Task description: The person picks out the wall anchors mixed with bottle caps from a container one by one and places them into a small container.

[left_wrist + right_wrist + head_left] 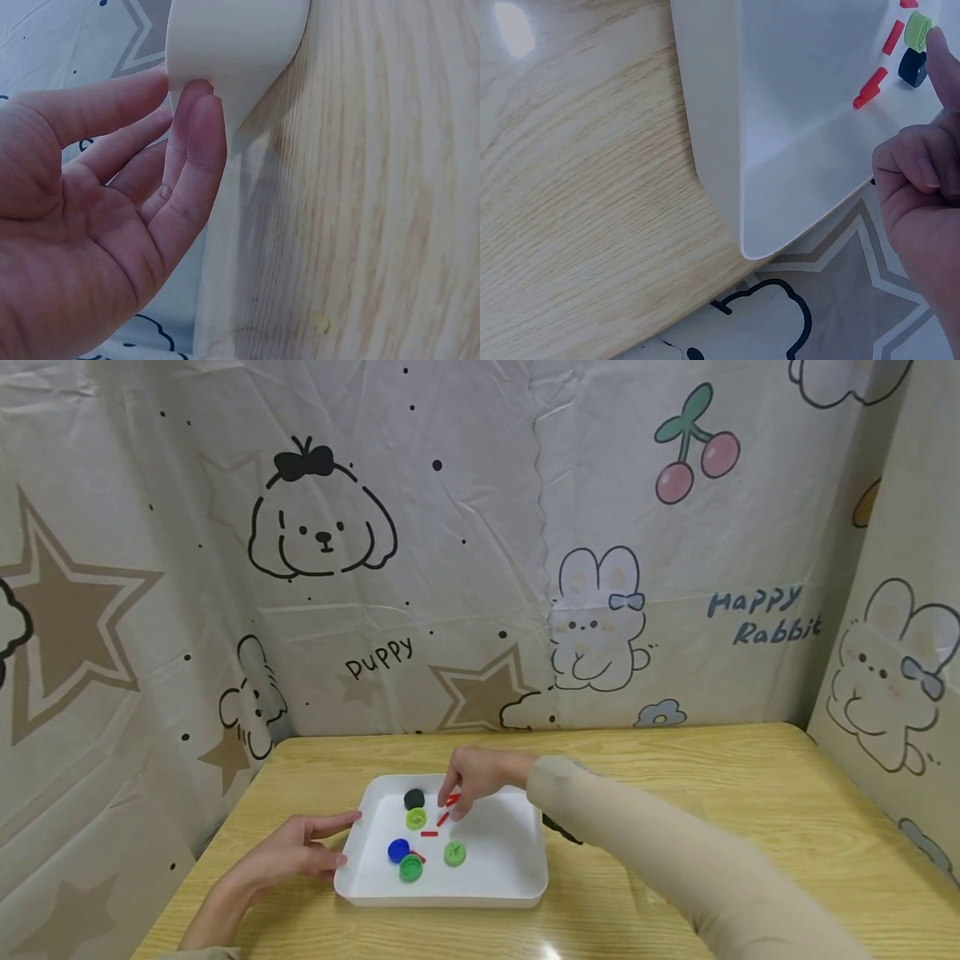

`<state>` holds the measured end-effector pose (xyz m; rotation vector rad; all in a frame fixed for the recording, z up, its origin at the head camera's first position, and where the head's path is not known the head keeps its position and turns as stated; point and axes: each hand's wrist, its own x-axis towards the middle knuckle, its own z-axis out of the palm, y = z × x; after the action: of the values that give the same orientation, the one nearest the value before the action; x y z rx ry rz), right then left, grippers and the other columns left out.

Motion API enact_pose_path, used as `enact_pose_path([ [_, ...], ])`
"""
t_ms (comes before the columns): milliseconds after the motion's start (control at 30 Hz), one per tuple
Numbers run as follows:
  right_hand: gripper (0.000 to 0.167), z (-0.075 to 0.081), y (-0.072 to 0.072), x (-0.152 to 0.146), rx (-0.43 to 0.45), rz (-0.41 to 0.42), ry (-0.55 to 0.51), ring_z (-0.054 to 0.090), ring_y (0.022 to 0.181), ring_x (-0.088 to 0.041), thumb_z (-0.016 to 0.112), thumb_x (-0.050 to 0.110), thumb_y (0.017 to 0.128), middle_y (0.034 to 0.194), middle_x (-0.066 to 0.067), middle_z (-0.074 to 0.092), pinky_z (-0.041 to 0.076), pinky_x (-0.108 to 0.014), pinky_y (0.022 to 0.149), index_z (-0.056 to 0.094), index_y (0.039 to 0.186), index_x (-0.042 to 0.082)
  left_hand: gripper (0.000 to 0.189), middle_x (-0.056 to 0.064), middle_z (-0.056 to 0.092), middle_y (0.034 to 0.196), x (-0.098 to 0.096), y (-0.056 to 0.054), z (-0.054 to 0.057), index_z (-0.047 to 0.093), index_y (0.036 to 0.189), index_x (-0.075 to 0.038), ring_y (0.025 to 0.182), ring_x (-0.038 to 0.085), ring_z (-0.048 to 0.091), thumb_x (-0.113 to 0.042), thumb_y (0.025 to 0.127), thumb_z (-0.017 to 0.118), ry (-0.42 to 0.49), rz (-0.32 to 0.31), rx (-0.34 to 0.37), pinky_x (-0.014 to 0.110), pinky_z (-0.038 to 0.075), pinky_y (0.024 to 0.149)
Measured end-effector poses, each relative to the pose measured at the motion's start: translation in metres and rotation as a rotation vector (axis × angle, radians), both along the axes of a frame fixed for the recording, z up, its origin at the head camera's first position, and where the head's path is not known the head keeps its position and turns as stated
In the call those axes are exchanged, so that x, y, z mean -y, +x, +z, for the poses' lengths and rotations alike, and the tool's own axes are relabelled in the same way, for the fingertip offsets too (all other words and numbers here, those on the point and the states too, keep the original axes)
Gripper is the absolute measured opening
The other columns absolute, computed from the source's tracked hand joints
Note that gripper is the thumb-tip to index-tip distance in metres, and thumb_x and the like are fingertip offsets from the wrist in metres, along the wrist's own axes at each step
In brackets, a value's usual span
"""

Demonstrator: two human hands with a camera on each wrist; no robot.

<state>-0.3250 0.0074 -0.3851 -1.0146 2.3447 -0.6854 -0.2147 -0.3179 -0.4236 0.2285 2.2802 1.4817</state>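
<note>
In the head view a white tray (pixel 495 860) stands on the table. It holds several small red sticks (pixel 429 834) and bottle caps: a black cap (pixel 414 799), a yellow-green cap (pixel 416 818), a blue cap (pixel 399 851), a green cap (pixel 411 868) and a light green cap (pixel 454 853). My left hand (pixel 288 852) touches the tray's left side with relaxed fingers, thumb apart. Over the tray's far part, my right hand (pixel 480 774) reaches down, index finger and thumb apart near the red sticks. Its other fingers (pixel 922 161) are curled; nothing shows in its grasp.
The tray rests on a wood-grain table (pixel 615 860). A pale cloth curtain (pixel 480 543) with cartoon drawings hangs behind the table and at both sides. Something dark (pixel 561 828) shows beneath the right forearm, mostly hidden.
</note>
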Motion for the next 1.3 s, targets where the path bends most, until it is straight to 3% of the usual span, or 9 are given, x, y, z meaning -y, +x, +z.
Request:
enact_pose_path([
  [367, 0.022, -0.012, -0.002, 0.008, 0.005, -0.015, 0.014, 0.062, 0.092, -0.008, 0.09, 0.007, 0.085, 0.103, 0.008, 0.079, 0.051, -0.023, 0.084, 0.086, 0.105, 0.015, 0.072, 0.036, 0.029, 0.161, 0.0, 0.001, 0.001, 0.047, 0.155, 0.004, 0.109, 0.027, 0.068, -0.007, 0.091, 0.08, 0.005, -0.003, -0.001, 0.043, 0.062, 0.088],
  [733, 0.018, -0.021, -0.003, 0.015, -0.003, -0.031, 0.019, 0.059, 0.083, -0.008, 0.089, 0.004, 0.084, 0.094, 0.011, 0.076, 0.049, -0.021, 0.076, 0.087, 0.098, 0.015, 0.072, 0.037, 0.028, 0.161, 0.0, 0.001, 0.0, 0.047, 0.155, 0.004, 0.107, 0.027, 0.068, -0.007, 0.092, 0.08, 0.001, -0.011, -0.004, 0.043, 0.062, 0.087],
  [1033, 0.02, -0.026, -0.004, 0.016, 0.01, -0.066, 0.024, 0.06, 0.085, -0.01, 0.087, 0.0, 0.085, 0.095, 0.01, 0.074, 0.052, -0.022, 0.079, 0.087, 0.098, 0.016, 0.072, 0.036, 0.029, 0.161, -0.001, 0.001, 0.001, 0.046, 0.155, 0.004, 0.109, 0.027, 0.068, -0.007, 0.092, 0.079, -0.007, -0.005, -0.003, 0.043, 0.062, 0.088],
  [1300, 0.022, -0.03, -0.004, 0.019, 0.003, -0.084, 0.011, 0.056, 0.077, -0.01, 0.083, -0.006, 0.086, 0.09, 0.009, 0.073, 0.048, -0.021, 0.069, 0.087, 0.09, 0.015, 0.072, 0.036, 0.029, 0.161, -0.001, 0.001, 0.002, 0.047, 0.155, 0.003, 0.107, 0.027, 0.069, -0.008, 0.092, 0.08, -0.017, -0.006, 0.001, 0.042, 0.062, 0.089],
])
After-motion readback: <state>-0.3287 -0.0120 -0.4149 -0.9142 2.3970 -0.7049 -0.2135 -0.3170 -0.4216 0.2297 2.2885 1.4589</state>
